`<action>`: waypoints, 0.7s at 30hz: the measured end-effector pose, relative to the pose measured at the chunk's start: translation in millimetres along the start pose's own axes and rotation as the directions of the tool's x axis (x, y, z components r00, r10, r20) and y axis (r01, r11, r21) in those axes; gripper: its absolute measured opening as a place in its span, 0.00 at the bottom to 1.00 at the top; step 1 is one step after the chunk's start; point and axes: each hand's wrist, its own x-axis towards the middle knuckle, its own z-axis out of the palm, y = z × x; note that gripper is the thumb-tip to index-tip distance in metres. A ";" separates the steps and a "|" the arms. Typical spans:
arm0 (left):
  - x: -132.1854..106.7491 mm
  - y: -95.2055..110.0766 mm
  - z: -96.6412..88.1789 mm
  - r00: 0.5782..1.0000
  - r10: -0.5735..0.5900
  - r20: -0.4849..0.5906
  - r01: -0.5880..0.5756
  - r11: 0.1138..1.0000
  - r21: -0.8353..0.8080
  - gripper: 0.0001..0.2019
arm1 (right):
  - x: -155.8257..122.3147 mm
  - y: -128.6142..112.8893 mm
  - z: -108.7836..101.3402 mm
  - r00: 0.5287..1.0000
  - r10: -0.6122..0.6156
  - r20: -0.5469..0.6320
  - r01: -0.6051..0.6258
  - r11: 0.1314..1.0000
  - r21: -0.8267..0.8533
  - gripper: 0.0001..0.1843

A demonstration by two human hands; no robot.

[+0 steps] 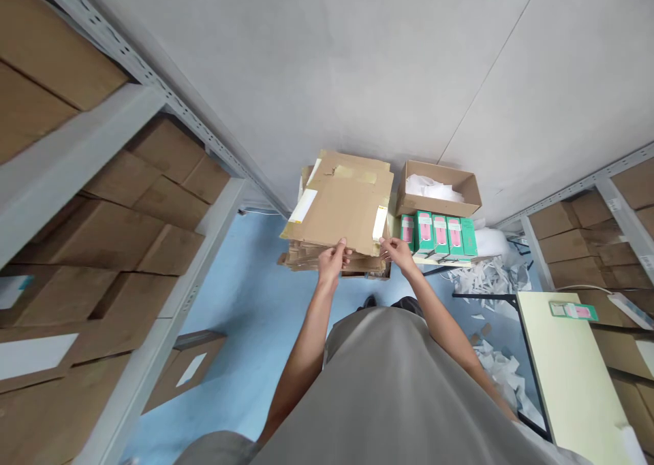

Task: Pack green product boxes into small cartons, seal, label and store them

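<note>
A flattened cardboard box [347, 203] with white labels and strips of tape lies on top of a stack of flattened cardboard [306, 255]. My left hand [333, 261] grips its near edge, thumb above and the other fingers partly hidden below. At the near right corner, beside a white label [379, 222], my right hand [397, 252] pinches the cardboard between thumb and fingers. Right of the stack stand several green boxes with pink panels [440, 233]. Behind them sits an open cardboard carton [473, 194] with white packing material [433, 188] inside.
Shelves of cardboard boxes rise on the left [117, 247] and right [572, 237]. A carton [187, 366] rests on the blue floor [240, 281]. Shredded white paper [495, 278] lies near a pale table [572, 376] bearing a small green box [573, 310]. A grey wall [357, 63] stands ahead.
</note>
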 end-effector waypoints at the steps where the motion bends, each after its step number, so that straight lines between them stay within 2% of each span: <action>1: -1.0 -0.5 -0.6 1.000 -0.011 0.005 0.011 1.000 0.000 0.30 | 0.6 -0.5 1.3 1.000 -0.002 -0.003 0.002 1.000 -0.001 0.33; 6: -11.6 -1.7 -3.4 0.997 0.014 0.077 -0.009 0.998 -0.062 0.33 | 3.4 0.0 8.6 0.999 -0.017 -0.032 0.016 0.999 -0.042 0.35; 9: -28.6 -3.7 -7.5 0.984 0.083 0.159 -0.071 0.994 -0.079 0.34 | 2.4 -0.8 8.8 0.996 -0.057 -0.063 0.055 0.998 -0.042 0.37; 13: -55.5 -4.2 -12.3 0.954 0.179 0.240 -0.179 0.984 -0.023 0.33 | -0.4 -9.4 0.5 0.985 -0.134 -0.107 0.133 0.991 -0.017 0.37; 17: -71.2 3.2 -9.8 0.907 0.212 0.364 -0.242 0.970 0.037 0.34 | -8.6 -20.1 -24.0 0.962 -0.213 -0.170 0.229 0.970 0.078 0.32; 21: -76.1 13.4 7.7 0.826 0.228 0.515 -0.315 0.945 0.087 0.33 | -30.1 -20.3 -67.0 0.942 -0.206 -0.266 0.262 0.945 0.196 0.32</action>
